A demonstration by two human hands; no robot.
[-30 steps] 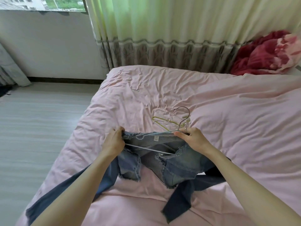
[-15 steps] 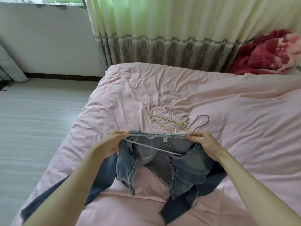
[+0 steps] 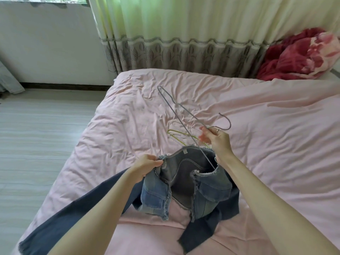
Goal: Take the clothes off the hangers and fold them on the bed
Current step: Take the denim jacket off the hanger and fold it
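Head camera, looking down over a bed (image 3: 276, 144) covered in a wrinkled pink sheet. Two bare forearms reach forward from the bottom of the frame.

The left hand (image 3: 147, 165) pinches the frayed left shoulder edge of a denim jacket (image 3: 185, 183), fingers and thumb closed on the fabric. The jacket is held up just above the sheet, its front open and facing the camera, with dark blue sleeves trailing down toward the lower left and lower right corners.

The right hand (image 3: 217, 139) is raised above the jacket's collar and grips a grey wire hanger (image 3: 184, 124) near its hook, fingers curled around the wire. The hanger is tilted, one end pointing up and away toward the far side of the bed, the other end still dipping inside the jacket's right shoulder.

Just beyond the right hand, a few more wire hangers (image 3: 181, 134), one yellow-green, lie flat on the sheet.

Behind the bed hangs a pale curtain (image 3: 184, 34) with a grey patterned border. A red blanket (image 3: 301, 56) is bunched at the bed's far right corner. Pale floor (image 3: 36, 135) runs along the left.
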